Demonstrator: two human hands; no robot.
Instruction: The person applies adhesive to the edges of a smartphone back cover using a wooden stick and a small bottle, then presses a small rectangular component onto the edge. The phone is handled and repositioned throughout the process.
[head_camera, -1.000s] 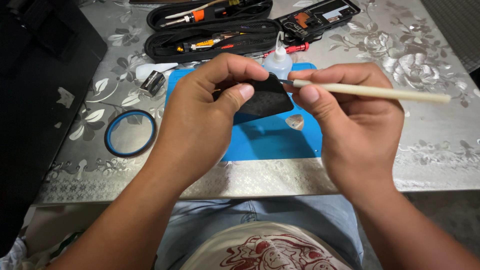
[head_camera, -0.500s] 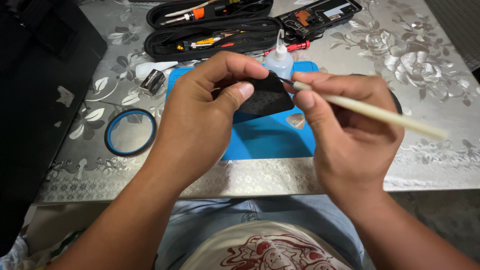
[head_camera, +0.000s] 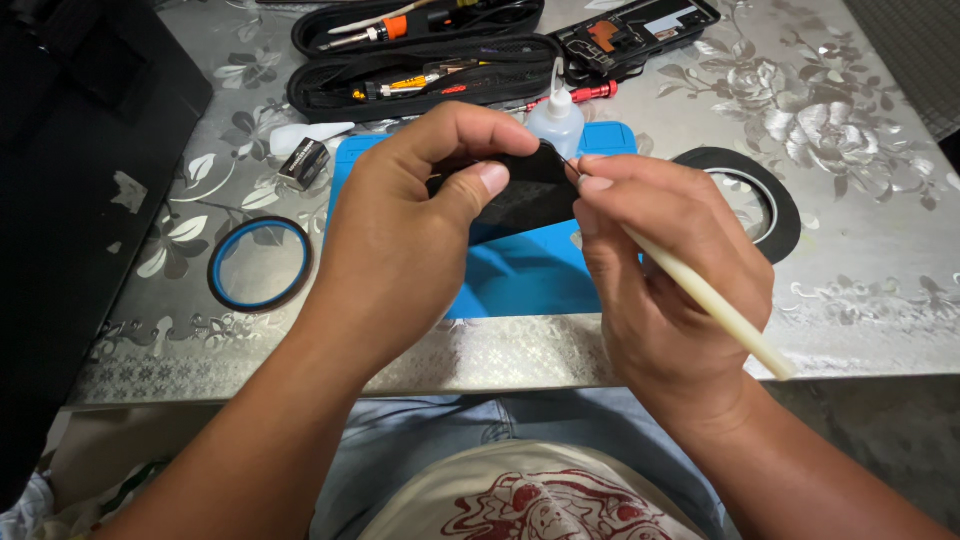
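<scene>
Cream stick (head_camera: 700, 295) now swung downward, right fingers (head_camera: 600, 185) pinching it against black, seemingly flat piece (head_camera: 520, 195).

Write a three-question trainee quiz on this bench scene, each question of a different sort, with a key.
1. True or false: the left hand holds the small black part above the blue mat.
2. Multiple choice: what does the right hand grip? A) an orange screwdriver B) a cream-coloured stick tool C) a roll of tape
3. Fill in: the blue-rimmed ring lies on the table to the ____ of the mat, on the person's own sides.

Key: 1 true; 2 B; 3 left.
</scene>
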